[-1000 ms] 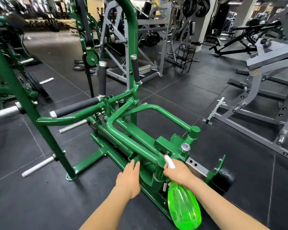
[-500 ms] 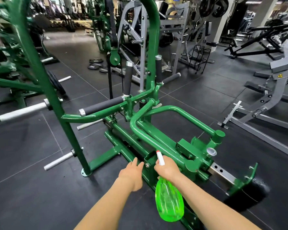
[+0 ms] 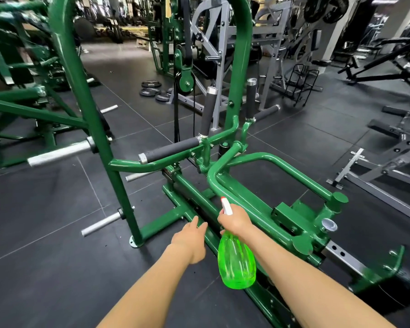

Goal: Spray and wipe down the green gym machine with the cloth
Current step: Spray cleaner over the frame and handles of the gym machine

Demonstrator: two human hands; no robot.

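The green gym machine [image 3: 268, 185] fills the middle of the view, with curved tubes, black foam handles and a low base rail. My right hand [image 3: 236, 220] grips the neck of a translucent green spray bottle [image 3: 236, 263]; its white nozzle points up and away over the machine's sloping tube. My left hand [image 3: 191, 239] reaches forward with straight fingers, and its fingertips are at the low base rail. No cloth shows in either hand or anywhere in the view.
A tall green upright [image 3: 88, 119] with silver weight pegs [image 3: 57, 153] stands to the left. Grey machines [image 3: 388, 166] sit to the right and behind. Loose weight plates [image 3: 152, 88] lie on the dark rubber floor farther back.
Both hands have shifted along the machine's base rail, away from its rear pivot end. The view has risen and shows more of the frame. The bottle stays in my right hand.
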